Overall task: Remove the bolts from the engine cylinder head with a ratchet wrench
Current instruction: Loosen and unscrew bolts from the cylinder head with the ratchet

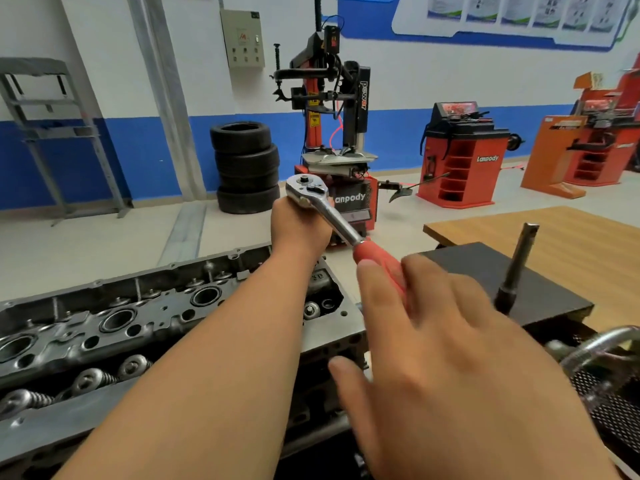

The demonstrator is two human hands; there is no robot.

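A grey engine cylinder head (114,327) lies across the lower left, with round bores and bolt heads such as one bolt (310,309) near its right end. My left hand (299,226) grips the ratchet wrench (323,206) just under its chrome head, held up above the cylinder head's far right end. The wrench's red handle (377,263) points down toward me. My right hand (450,362) hovers blurred over that handle with fingers spread, holding nothing that I can see.
A dark socket extension bar (516,268) stands on a black block (502,282) at the right. A wooden table (571,237) lies behind it. Black mesh (609,393) and a metal handle (595,348) sit at the lower right. Stacked tyres (246,168) and red machines stand beyond.
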